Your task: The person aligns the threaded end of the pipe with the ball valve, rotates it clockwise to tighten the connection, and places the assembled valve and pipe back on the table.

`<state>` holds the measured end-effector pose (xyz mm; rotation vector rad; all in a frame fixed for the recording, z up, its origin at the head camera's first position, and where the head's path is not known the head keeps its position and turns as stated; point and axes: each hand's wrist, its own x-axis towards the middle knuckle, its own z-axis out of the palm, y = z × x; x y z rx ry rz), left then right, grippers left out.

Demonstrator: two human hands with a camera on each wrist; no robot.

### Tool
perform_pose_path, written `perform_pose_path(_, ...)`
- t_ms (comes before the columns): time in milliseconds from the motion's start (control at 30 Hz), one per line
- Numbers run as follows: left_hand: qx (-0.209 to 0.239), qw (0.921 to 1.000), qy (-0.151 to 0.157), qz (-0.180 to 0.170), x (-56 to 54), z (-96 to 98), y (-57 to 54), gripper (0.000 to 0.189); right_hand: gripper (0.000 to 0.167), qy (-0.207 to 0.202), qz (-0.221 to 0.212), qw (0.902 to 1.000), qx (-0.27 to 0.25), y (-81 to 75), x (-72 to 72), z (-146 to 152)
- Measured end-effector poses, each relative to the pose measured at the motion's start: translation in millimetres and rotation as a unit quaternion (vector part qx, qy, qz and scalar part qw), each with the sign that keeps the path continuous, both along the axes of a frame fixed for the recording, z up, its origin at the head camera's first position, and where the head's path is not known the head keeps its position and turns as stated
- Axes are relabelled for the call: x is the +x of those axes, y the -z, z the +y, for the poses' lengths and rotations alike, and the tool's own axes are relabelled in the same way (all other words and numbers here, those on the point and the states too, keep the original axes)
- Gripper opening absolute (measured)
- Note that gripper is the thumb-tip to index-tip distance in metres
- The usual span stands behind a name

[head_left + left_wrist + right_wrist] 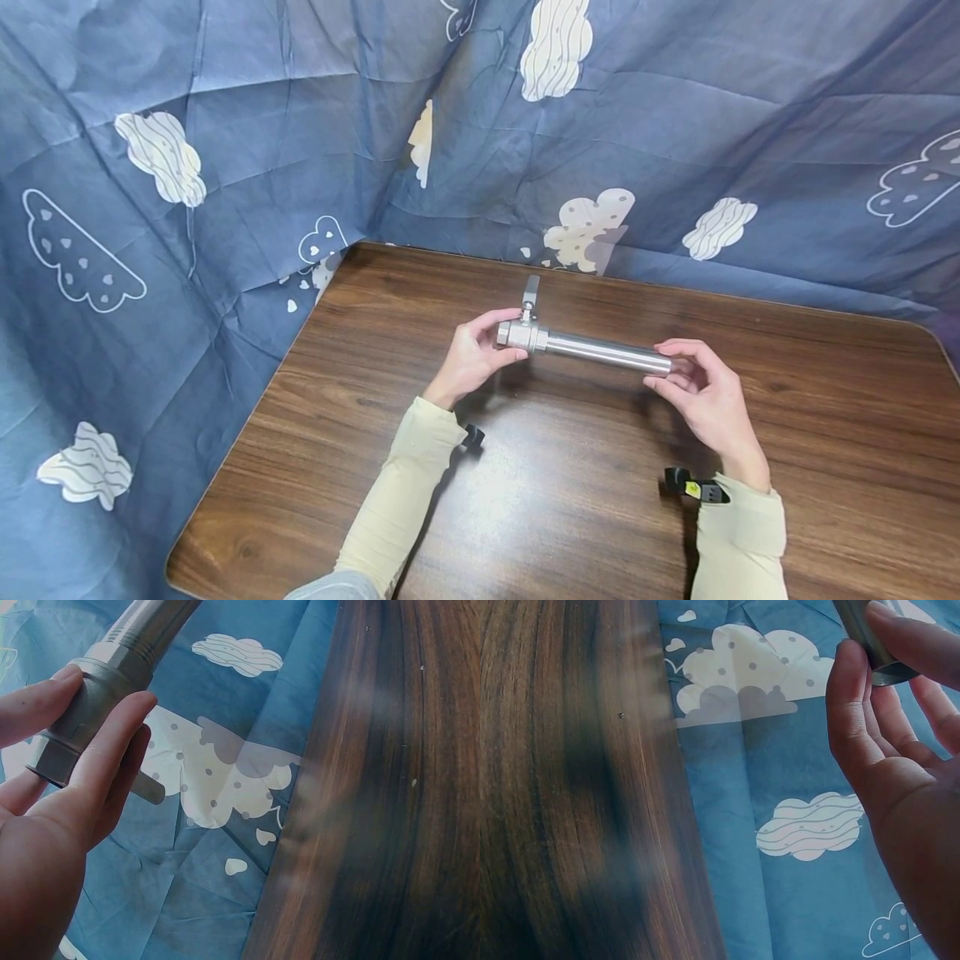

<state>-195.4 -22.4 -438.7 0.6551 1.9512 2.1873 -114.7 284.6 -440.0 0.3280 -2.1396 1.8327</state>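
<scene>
A silver ball valve (522, 335) with a flat lever handle (531, 292) is joined to a shiny metal pipe (607, 351). My left hand (476, 350) grips the valve body, thumb on the near side and fingers on the far side; the left wrist view shows the valve (94, 705) between thumb and fingers. At the pipe's other end, my right hand (705, 392) pinches the tip between thumb and fingers. In the right wrist view the pipe's end (877, 656) shows between them. The lever points away toward the curtain. Valve and pipe are held roughly level above the table.
The brown wood-grain table (337, 458) spreads under both arms. A blue curtain (465, 208) with white cloud prints hangs along its back and left edges. Black wrist cameras are strapped at both cream sleeves (405, 467).
</scene>
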Motion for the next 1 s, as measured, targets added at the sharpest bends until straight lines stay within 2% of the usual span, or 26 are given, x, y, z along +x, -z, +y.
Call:
perform_pose_path(333,0.005,0.9999,-0.002,0.008,-1.0,0.1,3.2,0.057,0.047,0.015,-0.004,0.9996,0.023,-0.1,0.8,-0.5)
perform_pose_path(567,0.01,0.9999,-0.002,0.0,-1.4,0.3,2.4,0.058,0.046,0.014,-0.012,0.9998,0.013,-0.1,1.6,-1.2)
perform_pose_path(1000,-0.001,1.0,-0.006,0.007,-1.2,-0.5,2.3,0.056,0.045,0.018,-0.034,0.9993,0.0,3.7,0.8,0.0)
